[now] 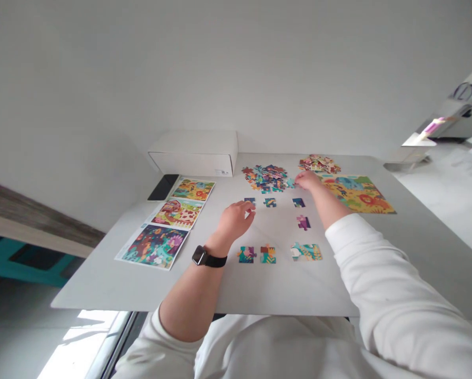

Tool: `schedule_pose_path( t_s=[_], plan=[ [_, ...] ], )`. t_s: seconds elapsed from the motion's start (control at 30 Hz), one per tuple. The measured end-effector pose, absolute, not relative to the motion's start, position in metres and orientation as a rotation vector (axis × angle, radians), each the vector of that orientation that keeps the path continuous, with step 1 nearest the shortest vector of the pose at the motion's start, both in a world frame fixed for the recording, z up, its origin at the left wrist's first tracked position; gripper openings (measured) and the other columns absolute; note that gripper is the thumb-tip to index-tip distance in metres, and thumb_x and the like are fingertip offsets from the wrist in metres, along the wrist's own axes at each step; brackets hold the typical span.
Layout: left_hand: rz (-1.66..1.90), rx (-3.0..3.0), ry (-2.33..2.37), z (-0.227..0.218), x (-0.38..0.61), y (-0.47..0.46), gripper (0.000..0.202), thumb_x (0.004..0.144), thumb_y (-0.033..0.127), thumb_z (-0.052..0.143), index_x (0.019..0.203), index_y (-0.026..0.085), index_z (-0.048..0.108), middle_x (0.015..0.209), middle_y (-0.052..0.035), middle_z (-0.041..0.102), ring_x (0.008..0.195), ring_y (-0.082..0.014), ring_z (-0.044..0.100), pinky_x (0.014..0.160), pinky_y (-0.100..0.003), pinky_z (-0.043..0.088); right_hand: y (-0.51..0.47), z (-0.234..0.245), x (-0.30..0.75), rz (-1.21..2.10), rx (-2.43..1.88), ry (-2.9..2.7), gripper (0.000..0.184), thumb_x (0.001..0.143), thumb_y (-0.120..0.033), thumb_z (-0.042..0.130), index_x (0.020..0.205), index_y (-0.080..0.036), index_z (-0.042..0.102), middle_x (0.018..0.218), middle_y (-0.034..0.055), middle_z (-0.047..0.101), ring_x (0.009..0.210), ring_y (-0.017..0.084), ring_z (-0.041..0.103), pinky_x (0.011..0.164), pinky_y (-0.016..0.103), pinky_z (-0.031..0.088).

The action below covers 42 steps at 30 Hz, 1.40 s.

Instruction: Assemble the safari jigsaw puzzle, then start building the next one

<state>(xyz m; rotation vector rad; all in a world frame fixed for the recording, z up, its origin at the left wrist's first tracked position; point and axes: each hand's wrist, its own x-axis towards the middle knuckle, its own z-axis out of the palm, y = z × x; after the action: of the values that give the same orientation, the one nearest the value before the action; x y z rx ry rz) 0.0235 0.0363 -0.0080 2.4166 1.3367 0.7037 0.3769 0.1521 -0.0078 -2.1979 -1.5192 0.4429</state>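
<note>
My left hand (236, 218) hovers over or rests on the table with its fingers bent and thumb apart; the fingertips partly cover a dark blue puzzle piece (249, 200). My right hand (308, 180) pinches at a light blue puzzle piece (290, 183) beside the right edge of a mixed pile of puzzle pieces (265, 177). Between my arms lie a blue piece (269, 202), a dark blue piece (298, 202) and a purple piece (304, 222). Closer to me are a teal-purple piece (247, 255), a teal-orange piece (268, 255) and a joined green strip (306, 251).
A reference sheet with three pictures (153, 246) lies at the left, beside a black phone (163, 187). Behind it stands a white box (194, 152) against the wall. To the right are a finished animal puzzle (360, 195) and another pile of pieces (320, 164).
</note>
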Motion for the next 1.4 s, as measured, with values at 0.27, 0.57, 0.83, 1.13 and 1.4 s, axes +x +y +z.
schedule_pose_path(
  t_s=[0.27,0.57,0.83,1.13,1.4],
  plan=[
    [0.675,2.418,1.357,-0.004,0.025,0.031,0.020,0.102,0.025,0.063,0.114,0.025,0.079,0.115,-0.0081,0.081,0.106,-0.0274,0.075,0.097,-0.042,0.060,0.172,-0.004,0.317,0.314,-1.945,-1.920,0.025,0.095,-0.026,0.074,0.118,-0.024,0.083,0.114,0.0090,0.084,0.107,0.025,0.075,0.099,0.035,0.056],
    [0.599,2.420,1.336,0.002,0.029,0.023,0.020,0.102,0.027,0.066,0.118,0.025,0.080,0.120,-0.0086,0.081,0.106,-0.0275,0.075,0.100,-0.043,0.060,0.167,-0.008,0.271,0.194,-1.939,-2.291,0.037,0.102,-0.027,0.068,0.136,-0.026,0.080,0.135,0.0136,0.076,0.124,0.031,0.069,0.108,0.039,0.052],
    [0.587,2.433,1.356,0.007,0.028,0.021,0.023,0.104,0.028,0.065,0.122,0.025,0.079,0.124,-0.0073,0.081,0.113,-0.0281,0.074,0.102,-0.042,0.059,0.168,-0.009,0.276,0.127,-2.153,-2.108,0.038,0.105,-0.029,0.064,0.141,-0.023,0.076,0.145,0.0181,0.069,0.130,0.035,0.068,0.109,0.043,0.054],
    [0.579,2.432,1.353,0.009,0.028,0.018,0.024,0.105,0.029,0.065,0.124,0.024,0.078,0.124,-0.0070,0.080,0.112,-0.0283,0.074,0.101,-0.042,0.058,0.165,-0.010,0.275,-0.036,-1.995,-2.281,0.036,0.103,-0.028,0.070,0.136,-0.030,0.081,0.156,0.0146,0.063,0.138,0.033,0.063,0.111,0.043,0.055],
    [0.615,2.405,1.369,0.010,0.025,0.021,0.024,0.104,0.028,0.066,0.123,0.022,0.079,0.120,-0.0096,0.080,0.109,-0.0288,0.074,0.100,-0.042,0.058,0.166,-0.010,0.281,-0.075,-1.758,-2.007,0.026,0.103,-0.030,0.064,0.111,-0.028,0.088,0.119,0.0088,0.083,0.110,0.028,0.075,0.097,0.039,0.058]
  ],
)
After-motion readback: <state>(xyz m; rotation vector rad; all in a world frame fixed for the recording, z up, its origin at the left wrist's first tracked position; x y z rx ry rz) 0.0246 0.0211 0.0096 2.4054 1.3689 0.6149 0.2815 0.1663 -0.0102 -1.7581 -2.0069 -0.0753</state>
